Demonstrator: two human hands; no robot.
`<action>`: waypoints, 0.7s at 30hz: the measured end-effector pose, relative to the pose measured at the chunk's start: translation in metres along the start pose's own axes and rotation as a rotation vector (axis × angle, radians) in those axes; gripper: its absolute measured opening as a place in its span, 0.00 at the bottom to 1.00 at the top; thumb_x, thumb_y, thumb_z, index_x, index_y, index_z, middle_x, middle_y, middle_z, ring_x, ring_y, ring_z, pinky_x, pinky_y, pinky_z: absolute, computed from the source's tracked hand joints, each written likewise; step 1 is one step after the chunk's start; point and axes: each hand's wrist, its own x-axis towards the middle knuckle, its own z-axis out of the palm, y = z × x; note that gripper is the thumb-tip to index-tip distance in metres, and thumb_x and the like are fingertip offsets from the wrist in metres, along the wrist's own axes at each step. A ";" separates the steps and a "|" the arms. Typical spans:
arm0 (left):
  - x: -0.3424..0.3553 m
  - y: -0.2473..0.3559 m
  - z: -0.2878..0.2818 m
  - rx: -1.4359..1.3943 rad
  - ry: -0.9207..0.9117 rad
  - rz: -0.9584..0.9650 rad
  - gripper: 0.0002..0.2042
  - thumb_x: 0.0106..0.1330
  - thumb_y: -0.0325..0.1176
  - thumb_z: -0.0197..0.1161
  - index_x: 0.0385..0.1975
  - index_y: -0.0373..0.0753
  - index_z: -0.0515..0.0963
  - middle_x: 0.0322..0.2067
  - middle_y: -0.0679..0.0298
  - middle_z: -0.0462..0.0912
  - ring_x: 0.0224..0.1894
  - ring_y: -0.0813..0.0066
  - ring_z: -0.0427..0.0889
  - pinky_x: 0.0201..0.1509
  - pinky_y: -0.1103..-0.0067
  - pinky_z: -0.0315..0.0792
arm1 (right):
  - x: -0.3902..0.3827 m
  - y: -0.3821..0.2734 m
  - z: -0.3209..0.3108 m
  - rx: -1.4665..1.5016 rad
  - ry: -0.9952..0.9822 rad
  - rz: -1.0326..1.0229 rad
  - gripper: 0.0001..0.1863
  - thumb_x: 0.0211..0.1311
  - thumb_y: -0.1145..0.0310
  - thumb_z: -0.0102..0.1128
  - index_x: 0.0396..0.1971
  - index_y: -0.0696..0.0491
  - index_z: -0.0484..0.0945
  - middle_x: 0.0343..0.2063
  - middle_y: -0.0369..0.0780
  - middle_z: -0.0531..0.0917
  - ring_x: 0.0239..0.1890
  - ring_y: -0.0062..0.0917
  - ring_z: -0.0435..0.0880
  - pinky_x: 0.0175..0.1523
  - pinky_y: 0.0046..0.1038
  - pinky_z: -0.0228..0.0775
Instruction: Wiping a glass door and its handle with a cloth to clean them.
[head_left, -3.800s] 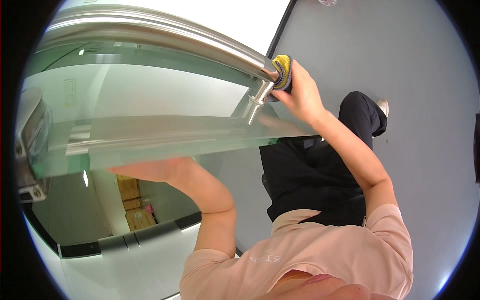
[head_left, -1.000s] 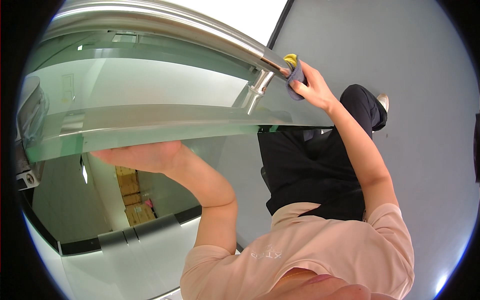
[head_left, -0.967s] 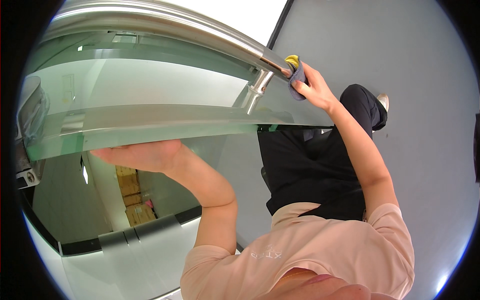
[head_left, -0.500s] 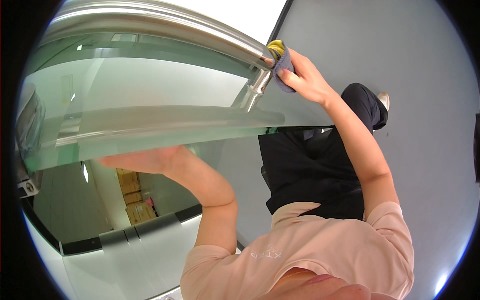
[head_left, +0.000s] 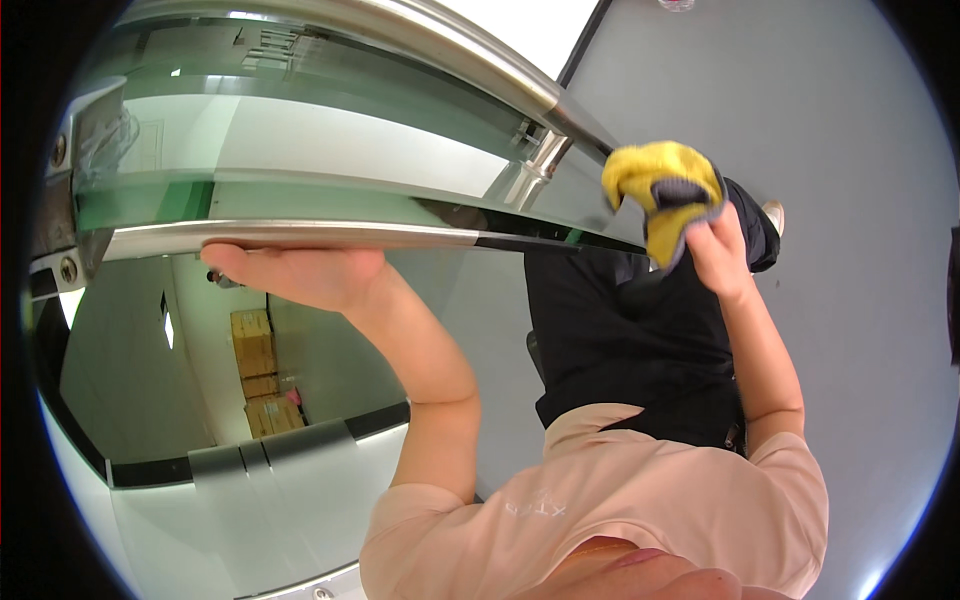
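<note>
My right hand [head_left: 722, 252] is closed on a cloth [head_left: 662, 172], yellow on one side and grey on the other, which hangs bunched and slightly blurred. The cloth is just off the right end of a glass door [head_left: 330, 190] with a metal-trimmed edge. Along the door's far side runs a thick steel handle bar [head_left: 470, 45], joined to the glass by a short steel post [head_left: 545, 155]. My left hand [head_left: 295, 275] lies stretched out along the door's near metal edge, touching it with fingers straight and holding nothing.
A metal hinge or clamp fitting [head_left: 62, 235] with bolts sits at the door's left end. Behind my left arm is another glass pane [head_left: 130, 370] showing stacked cardboard boxes [head_left: 255, 345]. Grey floor [head_left: 860, 330] spreads to the right, and a dark-trousered leg [head_left: 630, 340] is below.
My right hand has pulled the cloth away from the handle bar's end, toward me and rightward. The door appears at a different angle, its near metal edge now showing. My left hand stays beside it.
</note>
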 end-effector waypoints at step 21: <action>0.000 0.011 0.009 0.104 0.184 -0.115 0.29 0.61 0.65 0.36 0.45 0.45 0.64 0.22 0.66 0.69 0.17 0.80 0.68 0.12 0.85 0.65 | 0.028 -0.007 0.054 -0.030 0.015 -0.017 0.24 0.43 0.76 0.69 0.44 0.58 0.74 0.40 0.36 0.77 0.44 0.21 0.75 0.53 0.24 0.64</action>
